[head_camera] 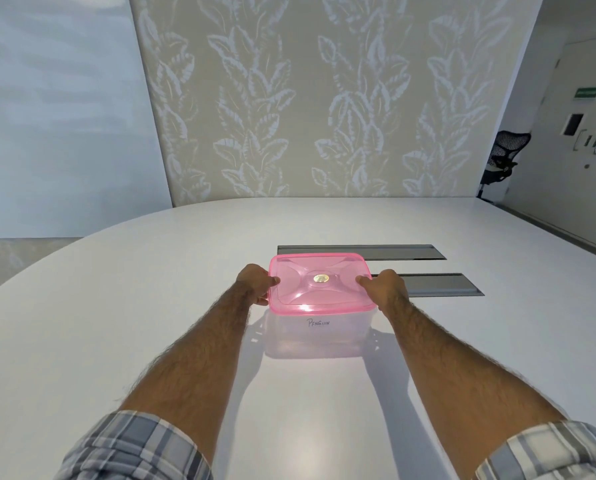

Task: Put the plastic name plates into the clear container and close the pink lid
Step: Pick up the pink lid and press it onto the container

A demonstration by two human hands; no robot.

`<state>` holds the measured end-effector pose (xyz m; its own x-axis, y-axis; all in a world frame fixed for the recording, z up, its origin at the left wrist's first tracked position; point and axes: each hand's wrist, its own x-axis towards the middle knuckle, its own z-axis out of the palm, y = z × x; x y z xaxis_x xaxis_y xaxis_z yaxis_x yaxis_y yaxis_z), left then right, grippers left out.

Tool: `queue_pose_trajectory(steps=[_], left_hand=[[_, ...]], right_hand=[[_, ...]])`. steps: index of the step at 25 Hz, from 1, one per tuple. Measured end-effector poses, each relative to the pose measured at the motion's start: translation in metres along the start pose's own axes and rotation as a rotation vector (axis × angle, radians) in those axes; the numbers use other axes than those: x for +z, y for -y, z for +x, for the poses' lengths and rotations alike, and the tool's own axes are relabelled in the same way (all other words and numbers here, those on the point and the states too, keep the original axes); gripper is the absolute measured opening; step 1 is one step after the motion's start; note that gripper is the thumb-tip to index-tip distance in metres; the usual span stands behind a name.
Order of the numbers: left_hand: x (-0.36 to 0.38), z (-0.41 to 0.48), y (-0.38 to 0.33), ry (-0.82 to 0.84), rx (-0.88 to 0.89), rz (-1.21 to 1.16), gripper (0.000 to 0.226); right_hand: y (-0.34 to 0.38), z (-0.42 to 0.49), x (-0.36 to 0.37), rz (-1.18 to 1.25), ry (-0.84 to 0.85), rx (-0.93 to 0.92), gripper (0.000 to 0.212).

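A clear container (319,336) stands on the white table, with "Penguin" handwritten on its near wall. A translucent pink lid (321,284) with a small round gold sticker at its centre lies on top of it. My left hand (255,284) grips the lid's left edge, thumb on top. My right hand (385,287) grips the right edge the same way. I cannot make out any name plates through the container's walls.
Two long grey recessed panels (438,284) are set into the white table (134,306) just behind and right of the container. A patterned wall panel rises beyond the far edge. A black office chair (501,161) stands at the far right near a door.
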<state>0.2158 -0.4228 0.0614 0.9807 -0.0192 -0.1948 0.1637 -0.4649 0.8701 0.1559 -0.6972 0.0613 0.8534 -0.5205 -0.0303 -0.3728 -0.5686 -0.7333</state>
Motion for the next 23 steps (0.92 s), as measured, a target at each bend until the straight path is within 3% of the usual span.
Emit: queue_pose_trajectory(steps=[16, 23], left_hand=[[0.015, 0.016, 0.005, -0.047, -0.015, 0.137, 0.035], [0.013, 0.017, 0.003, -0.025, -0.032, 0.142, 0.036]], right_hand=[[-0.01, 0.006, 0.006, 0.022, -0.003, 0.036, 0.052], [-0.014, 0.008, 0.004, 0.049, -0.001, 0.029, 0.037]])
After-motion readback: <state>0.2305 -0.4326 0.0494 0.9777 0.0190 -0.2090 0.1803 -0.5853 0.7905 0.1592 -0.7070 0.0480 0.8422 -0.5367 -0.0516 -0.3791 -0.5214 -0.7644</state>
